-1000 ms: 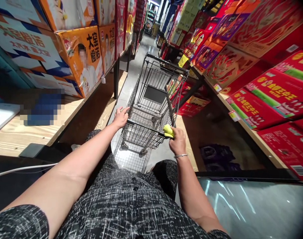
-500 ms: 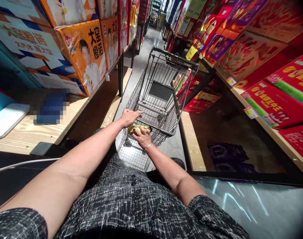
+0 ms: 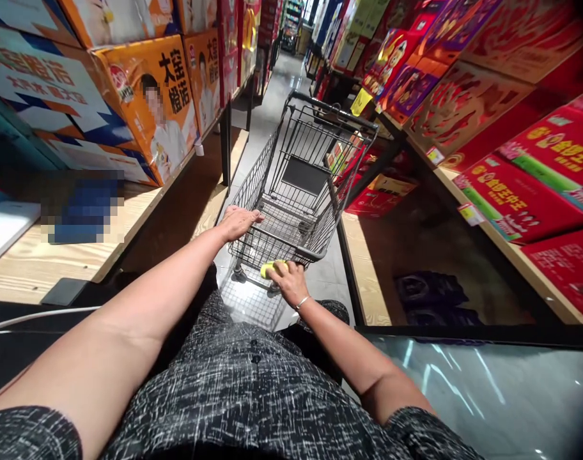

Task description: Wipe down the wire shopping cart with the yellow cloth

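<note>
In the aisle ahead stands a grey wire shopping cart (image 3: 305, 176), its near end toward me and its handle far away. My left hand (image 3: 241, 222) is on the near left corner of its rim, gripping it with the fingers lying over the inside. My right hand (image 3: 289, 281) is closed over a yellow cloth (image 3: 268, 269) at the lower wire of the near end. Most of the cloth is hidden under the fingers. The basket wires below my left hand are bare.
Orange drink cartons (image 3: 150, 105) stack on the left shelf, with a blurred blue object (image 3: 85, 207) nearer. Red gift boxes (image 3: 507, 198) fill the right shelf. Dark purple packs (image 3: 430, 291) lie low at right. The tiled floor (image 3: 289, 73) runs on ahead.
My right hand has moved right and down along the cart's near end with the yellow cloth. The left hand stays on the same corner. The view has shifted slightly.
</note>
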Demonstrator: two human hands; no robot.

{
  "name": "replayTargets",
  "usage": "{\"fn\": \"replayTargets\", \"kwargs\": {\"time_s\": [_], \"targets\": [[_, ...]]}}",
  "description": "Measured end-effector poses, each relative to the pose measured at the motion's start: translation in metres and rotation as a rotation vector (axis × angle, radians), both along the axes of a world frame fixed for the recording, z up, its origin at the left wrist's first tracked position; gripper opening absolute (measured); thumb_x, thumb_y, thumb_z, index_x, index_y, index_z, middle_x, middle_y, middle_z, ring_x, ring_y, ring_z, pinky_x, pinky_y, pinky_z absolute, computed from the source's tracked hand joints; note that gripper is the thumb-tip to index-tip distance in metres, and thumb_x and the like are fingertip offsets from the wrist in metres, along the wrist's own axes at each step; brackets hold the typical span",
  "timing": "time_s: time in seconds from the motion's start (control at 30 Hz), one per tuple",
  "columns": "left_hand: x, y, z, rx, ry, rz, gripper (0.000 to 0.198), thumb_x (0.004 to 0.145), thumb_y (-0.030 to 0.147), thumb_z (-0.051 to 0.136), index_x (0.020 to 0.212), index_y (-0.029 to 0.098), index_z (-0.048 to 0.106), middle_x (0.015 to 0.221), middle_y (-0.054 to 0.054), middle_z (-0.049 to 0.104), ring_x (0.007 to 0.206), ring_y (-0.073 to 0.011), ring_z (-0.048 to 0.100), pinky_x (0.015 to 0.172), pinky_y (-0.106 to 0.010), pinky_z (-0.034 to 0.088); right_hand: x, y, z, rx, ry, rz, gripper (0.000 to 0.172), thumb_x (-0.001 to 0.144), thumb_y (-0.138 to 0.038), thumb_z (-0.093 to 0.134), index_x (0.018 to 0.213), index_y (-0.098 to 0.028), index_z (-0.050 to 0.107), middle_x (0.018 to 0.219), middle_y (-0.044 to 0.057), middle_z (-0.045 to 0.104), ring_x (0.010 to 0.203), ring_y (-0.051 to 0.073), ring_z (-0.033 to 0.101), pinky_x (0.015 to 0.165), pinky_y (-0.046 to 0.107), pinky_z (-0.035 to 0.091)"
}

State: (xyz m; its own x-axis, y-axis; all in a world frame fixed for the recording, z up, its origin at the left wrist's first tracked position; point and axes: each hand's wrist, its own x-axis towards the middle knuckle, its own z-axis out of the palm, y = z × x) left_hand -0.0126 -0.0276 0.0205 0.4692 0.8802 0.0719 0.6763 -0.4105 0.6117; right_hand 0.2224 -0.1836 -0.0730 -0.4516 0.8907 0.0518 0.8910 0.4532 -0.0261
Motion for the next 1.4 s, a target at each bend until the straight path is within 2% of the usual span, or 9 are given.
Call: {"fn": "replayTargets", "kwargs": {"time_s": [0.13, 0.4, 0.5, 0.67, 0.77, 1.0, 1.13, 1.27, 1.4], "targets": [[0.004, 0.0, -0.002, 0.059, 0.032, 0.056, 0.057, 0.101, 0.056, 0.029, 0.109, 0.027, 0.077, 0.114, -0.005, 0.075, 0.12, -0.0308, 0.056, 0.106, -0.048, 0.022, 0.013, -0.003, 0.02, 0.212, 0.122, -0.096, 0.041, 0.101, -0.026, 0.047, 0.136, -0.044, 0.058, 0.145, 0.004, 0.054, 0.131, 0.029, 0.035, 0.102, 0.048, 0.031], [0.027, -0.023, -0.012, 0.125, 0.07, -0.088, 0.051, 0.102, 0.052, 0.029, 0.112, 0.032, 0.074, 0.114, -0.002, 0.073, 0.119, -0.0265, 0.055, 0.112, -0.048, 0.017, -0.01, -0.012, -0.037, -0.178, -0.064, -0.077, 0.03, 0.1, -0.027, 0.049, 0.121, -0.039, 0.067, 0.134, 0.003, 0.06, 0.122, 0.027, 0.046, 0.098, 0.044, 0.037], [0.021, -0.017, -0.014, 0.099, 0.074, -0.106, 0.054, 0.103, 0.05, 0.026, 0.11, 0.031, 0.075, 0.115, -0.002, 0.074, 0.119, -0.0251, 0.055, 0.112, -0.046, 0.018, -0.009, -0.02, -0.012, -0.211, -0.011, -0.075, 0.039, 0.095, -0.017, 0.051, 0.125, -0.04, 0.064, 0.132, 0.004, 0.059, 0.112, 0.025, 0.05, 0.092, 0.041, 0.041], [0.014, -0.002, -0.01, 0.014, 0.03, -0.013, 0.057, 0.101, 0.054, 0.028, 0.1, 0.03, 0.079, 0.109, -0.004, 0.075, 0.119, -0.0284, 0.057, 0.112, -0.049, 0.016, 0.015, -0.019, 0.078, 0.018, 0.384, -0.107, 0.073, 0.074, -0.004, 0.054, 0.141, -0.03, 0.053, 0.138, 0.007, 0.052, 0.114, 0.024, 0.049, 0.097, 0.039, 0.044], [0.013, 0.003, -0.01, 0.052, 0.065, 0.067, 0.062, 0.1, 0.058, 0.028, 0.09, 0.026, 0.08, 0.098, -0.007, 0.076, 0.113, -0.0307, 0.059, 0.112, -0.051, 0.016, 0.033, 0.002, 0.108, 0.07, 0.518, -0.139, 0.072, 0.072, -0.006, 0.051, 0.141, -0.023, 0.052, 0.136, 0.01, 0.049, 0.119, 0.024, 0.048, 0.104, 0.04, 0.044], [0.004, -0.003, -0.016, 0.191, 0.071, 0.073, 0.047, 0.095, 0.059, 0.039, 0.113, 0.031, 0.073, 0.116, -0.006, 0.07, 0.124, -0.0312, 0.05, 0.118, -0.055, 0.005, 0.065, 0.064, 0.094, -0.008, 0.697, -0.247, 0.066, 0.077, -0.022, 0.056, 0.141, -0.018, 0.041, 0.132, 0.013, 0.045, 0.129, 0.025, 0.041, 0.113, 0.045, 0.038], [0.03, -0.029, -0.005, 0.2, -0.016, 0.055, 0.047, 0.085, 0.058, 0.059, 0.118, 0.027, 0.067, 0.132, -0.009, 0.061, 0.136, -0.0378, 0.035, 0.117, -0.062, -0.005, 0.075, 0.075, 0.093, -0.163, 0.77, -0.323, 0.06, 0.076, -0.026, 0.054, 0.134, -0.018, 0.043, 0.129, 0.011, 0.046, 0.124, 0.023, 0.046, 0.109, 0.042, 0.042], [0.08, -0.064, 0.008, 0.352, -0.067, -0.019, 0.034, 0.078, 0.054, 0.071, 0.092, 0.023, 0.068, 0.107, -0.01, 0.063, 0.118, -0.0329, 0.048, 0.113, -0.056, 0.02, 0.072, 0.081, 0.096, -0.188, 0.735, -0.297, 0.054, 0.08, -0.027, 0.05, 0.133, -0.018, 0.045, 0.128, 0.01, 0.048, 0.125, 0.022, 0.046, 0.111, 0.042, 0.04], [0.112, -0.077, 0.01, 0.253, -0.029, 0.0, 0.035, 0.082, 0.056, 0.069, 0.079, 0.021, 0.068, 0.098, -0.01, 0.065, 0.109, -0.0329, 0.051, 0.101, -0.056, 0.032, 0.068, 0.082, 0.096, -0.156, 0.773, -0.198, 0.051, 0.093, -0.039, 0.044, 0.14, -0.019, 0.042, 0.135, 0.012, 0.049, 0.133, 0.022, 0.041, 0.117, 0.044, 0.033]]}}
